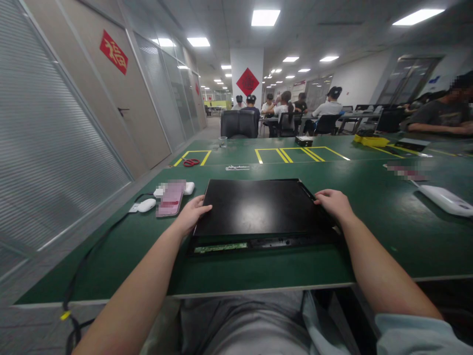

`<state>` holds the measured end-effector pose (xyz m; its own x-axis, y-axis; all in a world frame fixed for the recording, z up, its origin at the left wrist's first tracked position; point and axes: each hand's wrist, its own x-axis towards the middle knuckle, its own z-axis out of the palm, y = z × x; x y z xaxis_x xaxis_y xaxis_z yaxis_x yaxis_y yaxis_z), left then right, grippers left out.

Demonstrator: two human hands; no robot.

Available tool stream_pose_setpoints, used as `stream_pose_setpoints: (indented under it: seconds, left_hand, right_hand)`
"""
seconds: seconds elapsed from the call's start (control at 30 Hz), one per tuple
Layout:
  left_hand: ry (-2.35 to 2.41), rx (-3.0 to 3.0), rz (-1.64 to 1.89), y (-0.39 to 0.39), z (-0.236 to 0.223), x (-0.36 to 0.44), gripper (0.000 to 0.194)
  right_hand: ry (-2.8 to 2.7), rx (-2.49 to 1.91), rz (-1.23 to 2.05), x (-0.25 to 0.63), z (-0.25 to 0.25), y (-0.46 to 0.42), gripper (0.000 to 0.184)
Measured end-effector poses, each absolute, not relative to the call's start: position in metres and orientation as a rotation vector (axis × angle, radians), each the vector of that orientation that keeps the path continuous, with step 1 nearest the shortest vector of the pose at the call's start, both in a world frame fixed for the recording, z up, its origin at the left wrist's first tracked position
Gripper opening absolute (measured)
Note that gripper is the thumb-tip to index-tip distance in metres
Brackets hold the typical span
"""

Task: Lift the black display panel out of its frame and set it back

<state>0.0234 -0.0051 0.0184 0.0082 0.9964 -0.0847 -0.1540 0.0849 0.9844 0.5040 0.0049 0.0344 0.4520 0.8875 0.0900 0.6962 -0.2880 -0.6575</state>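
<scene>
A flat black display panel lies on the green table in front of me, seated in or over a black frame. Along the near side of the frame a strip of green circuit board shows. My left hand holds the panel's left edge, thumb on top and fingers beneath or behind it. On the opposite side, my right hand pinches the right edge, thumb and fingers together near the far corner. Whether it grips the panel, the frame or both is hard to see.
Left of the panel lie a pink phone, white chargers and a black cable. Red scissors, small white pieces and a clear cup sit farther back. A white device is at right. Several people sit beyond.
</scene>
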Motion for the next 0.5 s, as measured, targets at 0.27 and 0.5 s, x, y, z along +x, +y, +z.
stream_pose_setpoints:
  seconds: [0.27,0.5]
  left_hand:
    - [1.163,1.077,1.296,-0.0069,0.0227,0.0269,0.051]
    - [1.321,1.249,1.335,-0.0022,0.0184,0.0229,0.054]
  right_hand:
    - [-1.305,-2.068,0.4,0.5072,0.0302,0.0081,0.024]
    - [-1.306,-2.045,0.431,0.5084,0.0305,0.0083,0.026]
